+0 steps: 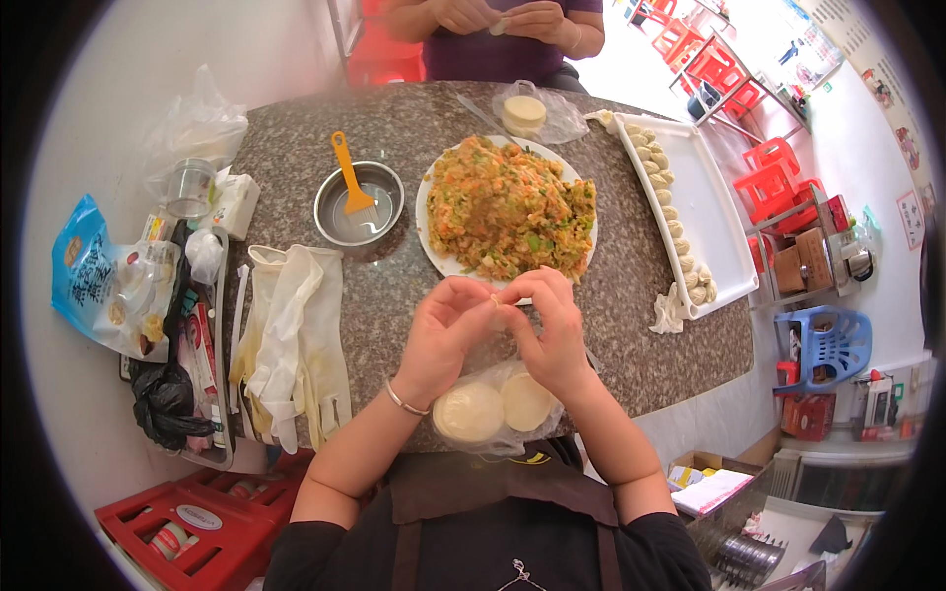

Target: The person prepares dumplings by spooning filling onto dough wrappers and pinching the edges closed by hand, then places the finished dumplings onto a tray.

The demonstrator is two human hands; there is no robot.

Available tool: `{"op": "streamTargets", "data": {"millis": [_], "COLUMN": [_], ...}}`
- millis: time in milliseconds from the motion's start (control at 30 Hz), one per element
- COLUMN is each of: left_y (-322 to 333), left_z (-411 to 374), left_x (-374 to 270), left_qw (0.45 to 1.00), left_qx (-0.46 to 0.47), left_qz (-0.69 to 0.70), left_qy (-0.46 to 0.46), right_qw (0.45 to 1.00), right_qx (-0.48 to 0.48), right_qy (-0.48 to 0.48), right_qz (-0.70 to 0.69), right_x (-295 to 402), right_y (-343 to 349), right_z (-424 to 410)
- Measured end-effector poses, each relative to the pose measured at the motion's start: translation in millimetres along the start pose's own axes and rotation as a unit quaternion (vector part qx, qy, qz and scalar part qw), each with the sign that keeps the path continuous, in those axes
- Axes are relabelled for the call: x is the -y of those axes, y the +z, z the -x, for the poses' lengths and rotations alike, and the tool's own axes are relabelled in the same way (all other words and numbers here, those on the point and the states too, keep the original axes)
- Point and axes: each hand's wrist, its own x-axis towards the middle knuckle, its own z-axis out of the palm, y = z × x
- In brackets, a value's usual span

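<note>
My left hand (448, 325) and my right hand (543, 318) meet at the near edge of a white plate heaped with chopped vegetable filling (510, 207). Thumbs and fingertips of both pinch a small pale piece of dough (495, 298), mostly hidden by the fingers. Below my wrists, round dough wrappers (468, 411) lie in two stacks on a clear plastic bag. A white tray (709, 214) at the right holds a row of pleated dumplings (671, 213) along its left side. Left of the plate, a steel bowl (327, 221) holds water and an orange brush (346, 170).
White gloves (295, 332) lie on the granite table (399, 310) at left, beside a cluttered holder (222, 369) and a blue food pouch (81, 273). Across the table, a person (502, 44) holds a small pale item near another wrapper stack (524, 112). A crumpled tissue (667, 310) touches the tray's corner.
</note>
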Motion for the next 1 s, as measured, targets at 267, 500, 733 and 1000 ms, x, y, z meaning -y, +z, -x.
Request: {"op": "streamTargets", "data": {"millis": [267, 500, 733, 1000], "left_y": [1, -1, -5, 3], "left_z": [-1, -2, -3, -2], "left_x": [-5, -13, -11, -13], "left_qw": [0.995, 0.984, 0.975, 0.982], "left_qx": [0.064, 0.099, 0.088, 0.044], "left_qz": [-0.071, 0.075, 0.102, 0.031], "left_qy": [0.001, -0.13, -0.175, -0.18], "right_qw": [1.0, 0.993, 0.94, 0.973], "right_qx": [-0.008, -0.03, 0.043, 0.124], "right_qy": [-0.027, 0.081, 0.162, 0.102], "right_qz": [-0.001, -0.08, -0.296, -0.168], "right_x": [-11, -20, -34, -22], "right_y": [-4, -9, -22, -40], "right_z": [-1, 1, 2, 4]}}
